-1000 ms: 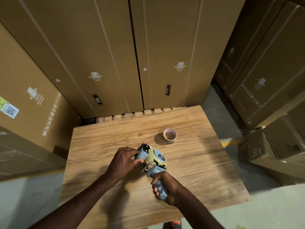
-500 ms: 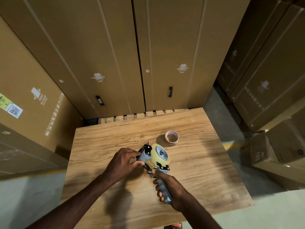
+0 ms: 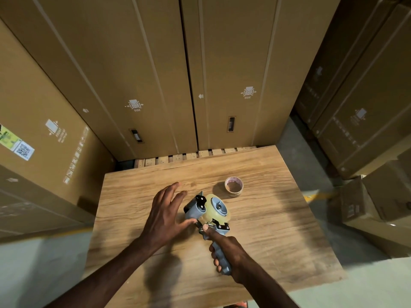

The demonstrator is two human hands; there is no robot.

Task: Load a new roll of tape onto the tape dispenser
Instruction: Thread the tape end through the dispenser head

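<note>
A person's two bare arms reach in from the bottom edge over a wood-grain tabletop, seen from above by a head-worn camera.

The right hand has its grip clenched round the grey handle of a tape dispenser, fingers wrapped about the handle and the thumb stretched forward onto the metal part near the roll. The dispenser sits near the middle of the tabletop, its handle pointing toward 5 o'clock and its head toward 11 o'clock. A roll of clear, yellowish tape is seated on the dispenser's grey hub. A grey roller with a black bracket stands at the front of the head, at 10 o'clock from the roll.

The left hand lies just beside the dispenser at its 9 o'clock side. Its grip is released: the fingers are straight and spread, pointing toward 1 o'clock, and the thumb tip touches the dispenser's frame below the roller.

An empty cardboard tape core stands on the tabletop at 1 o'clock from the dispenser, near it but apart, casting a shadow to its left.

Tall brown cardboard boxes with white printed handling symbols stand behind the tabletop at 12 o'clock; more boxes are stacked at 9 o'clock and 3 o'clock. A grey concrete floor shows at the lower left and right.
</note>
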